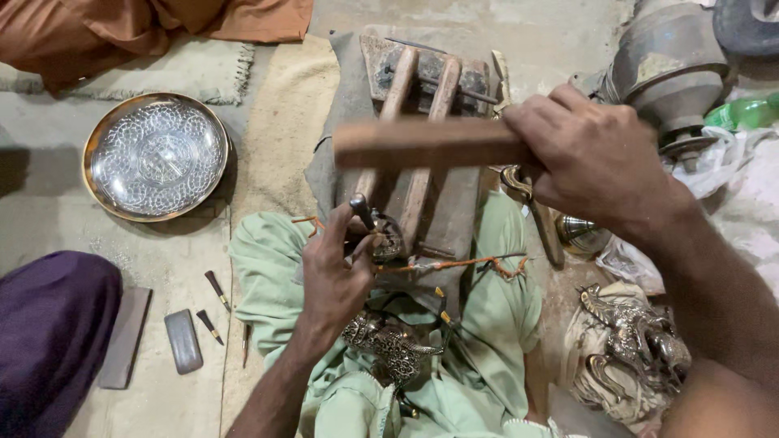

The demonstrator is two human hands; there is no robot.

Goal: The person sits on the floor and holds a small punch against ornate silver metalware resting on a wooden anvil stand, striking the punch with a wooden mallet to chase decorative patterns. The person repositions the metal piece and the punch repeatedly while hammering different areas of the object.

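a: what has the right hand [596,158] got hold of?

b: a wooden mallet [426,143], a plain bar of wood held level above the lap. its grip is wrapped tight round one end, so the long free end hangs over the work, placed for swinging down.

a: and the left hand [333,280]?

b: its grip is pinched shut on a small metal punch [360,209], fingers low on the shaft and the rounded head left bare at the top, where the mallet could meet it. the punch stands tilted, its tip down at a small ornate metal piece [389,243]; i can't tell exactly where tip meets metal, the fingers hide it.

a: where does that piece sit?

b: on the near end of a wooden block [422,203] with two slanted rails, resting between the knees on the pale green cloth [495,308] of the lap. an orange cord [462,264] crosses the near end, seemingly to tie things down.

a: anything else close by?

b: an engraved round silver tray [156,156] lies on the floor to the left, well apart. more small punches [216,289] lie on the floor beside the left knee, within easy reach. a pierced metal ornament [389,345] rests in the lap under the left wrist.
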